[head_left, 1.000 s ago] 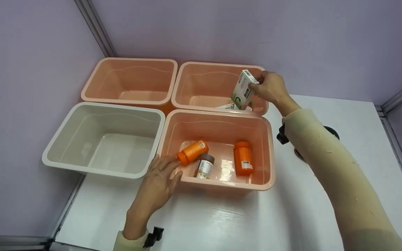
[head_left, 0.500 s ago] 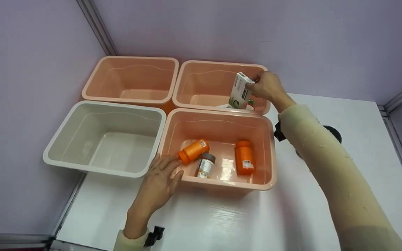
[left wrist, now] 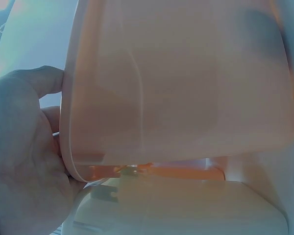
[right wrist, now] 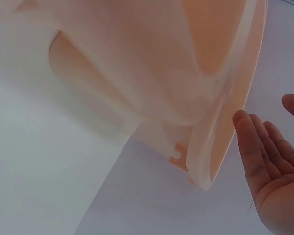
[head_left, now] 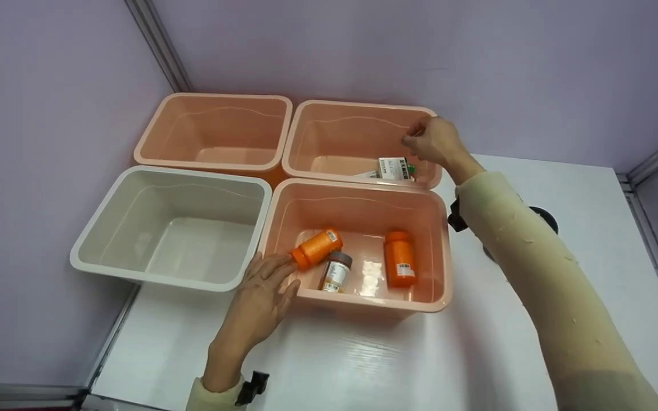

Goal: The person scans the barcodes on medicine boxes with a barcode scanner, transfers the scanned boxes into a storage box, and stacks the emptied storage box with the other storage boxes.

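Bottles [head_left: 400, 266] in near bin [head_left: 442, 240], box [head_left: 394, 168] in far bin [head_left: 357, 106]

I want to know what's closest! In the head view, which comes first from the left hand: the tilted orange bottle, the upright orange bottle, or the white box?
1. Tilted orange bottle, beside the left hand.
2. Upright orange bottle, same tub, right side.
3. White box, far tub.

Two bare hands, left hand [head_left: 259, 305] and right hand [head_left: 436, 141], no rings or gloves. Long cream sleeve [head_left: 540, 268] on the right arm, smooth and faintly flecked; matching cream cuff [head_left: 206, 399] on the left. Small black strap-on device [head_left: 252, 385] at the left wrist, another black device [head_left: 458, 220] at the right.
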Action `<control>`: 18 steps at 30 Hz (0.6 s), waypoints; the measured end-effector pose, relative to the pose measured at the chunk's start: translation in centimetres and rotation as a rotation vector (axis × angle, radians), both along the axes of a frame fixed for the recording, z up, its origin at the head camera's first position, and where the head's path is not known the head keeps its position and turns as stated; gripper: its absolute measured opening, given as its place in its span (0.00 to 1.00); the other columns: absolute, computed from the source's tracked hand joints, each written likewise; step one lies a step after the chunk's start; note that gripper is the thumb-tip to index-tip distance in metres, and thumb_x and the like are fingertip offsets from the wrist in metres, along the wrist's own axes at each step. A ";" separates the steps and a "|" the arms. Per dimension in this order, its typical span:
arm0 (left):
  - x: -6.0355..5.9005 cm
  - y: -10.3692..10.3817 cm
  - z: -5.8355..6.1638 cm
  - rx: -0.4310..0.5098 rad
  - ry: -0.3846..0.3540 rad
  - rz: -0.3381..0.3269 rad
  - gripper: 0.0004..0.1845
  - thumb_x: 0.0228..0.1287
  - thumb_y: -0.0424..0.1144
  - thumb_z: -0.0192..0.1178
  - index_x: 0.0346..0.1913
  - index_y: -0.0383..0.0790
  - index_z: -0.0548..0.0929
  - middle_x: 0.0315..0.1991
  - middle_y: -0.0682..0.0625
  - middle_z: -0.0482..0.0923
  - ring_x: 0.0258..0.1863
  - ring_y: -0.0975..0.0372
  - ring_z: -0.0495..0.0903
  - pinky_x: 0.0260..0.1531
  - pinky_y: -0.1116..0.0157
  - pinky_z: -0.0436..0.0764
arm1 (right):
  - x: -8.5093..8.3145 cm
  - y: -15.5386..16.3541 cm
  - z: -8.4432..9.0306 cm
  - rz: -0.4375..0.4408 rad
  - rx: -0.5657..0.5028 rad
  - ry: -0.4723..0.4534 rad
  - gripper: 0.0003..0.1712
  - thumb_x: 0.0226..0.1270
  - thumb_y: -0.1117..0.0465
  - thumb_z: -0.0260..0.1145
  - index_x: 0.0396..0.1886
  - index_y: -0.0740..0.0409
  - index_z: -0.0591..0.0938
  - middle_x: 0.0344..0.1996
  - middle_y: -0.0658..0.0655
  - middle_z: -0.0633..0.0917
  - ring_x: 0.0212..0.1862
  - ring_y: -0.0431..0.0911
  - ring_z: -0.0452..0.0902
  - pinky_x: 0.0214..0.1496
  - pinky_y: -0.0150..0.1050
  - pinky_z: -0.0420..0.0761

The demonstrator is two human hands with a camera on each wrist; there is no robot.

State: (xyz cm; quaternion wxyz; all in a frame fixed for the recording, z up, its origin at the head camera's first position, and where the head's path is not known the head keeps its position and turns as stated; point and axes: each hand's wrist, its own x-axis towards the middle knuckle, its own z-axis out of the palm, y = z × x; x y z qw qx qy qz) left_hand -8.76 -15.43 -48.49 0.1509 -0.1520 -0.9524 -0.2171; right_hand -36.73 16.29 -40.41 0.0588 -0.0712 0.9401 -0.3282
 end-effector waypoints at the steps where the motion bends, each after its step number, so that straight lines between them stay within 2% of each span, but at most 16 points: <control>1: 0.0 0.0 0.0 -0.001 -0.008 0.004 0.19 0.69 0.50 0.51 0.53 0.45 0.81 0.57 0.50 0.77 0.62 0.59 0.72 0.74 0.56 0.54 | 0.0 0.0 0.0 0.003 -0.005 -0.001 0.15 0.63 0.50 0.59 0.40 0.55 0.80 0.38 0.58 0.85 0.30 0.43 0.82 0.26 0.28 0.81; 6: 0.0 0.0 0.0 -0.003 -0.037 0.020 0.19 0.69 0.51 0.50 0.53 0.46 0.81 0.58 0.51 0.77 0.63 0.60 0.71 0.74 0.56 0.53 | 0.3 -0.3 0.2 0.013 -0.050 -0.007 0.15 0.63 0.49 0.59 0.40 0.54 0.80 0.38 0.55 0.84 0.28 0.40 0.81 0.29 0.29 0.83; 10: -0.1 -0.1 0.0 0.004 -0.029 0.018 0.19 0.69 0.51 0.51 0.52 0.44 0.81 0.57 0.51 0.77 0.63 0.60 0.70 0.73 0.55 0.54 | 0.7 -0.7 0.3 0.025 -0.083 -0.007 0.14 0.62 0.50 0.60 0.40 0.55 0.80 0.36 0.53 0.82 0.27 0.39 0.80 0.29 0.29 0.84; 18: -0.1 -0.4 -0.2 0.002 0.001 0.006 0.18 0.68 0.50 0.51 0.52 0.44 0.81 0.57 0.51 0.77 0.62 0.60 0.72 0.73 0.56 0.55 | 1.6 -2.3 1.0 0.080 -0.114 0.052 0.14 0.61 0.52 0.61 0.40 0.56 0.81 0.35 0.55 0.83 0.33 0.45 0.81 0.27 0.30 0.83</control>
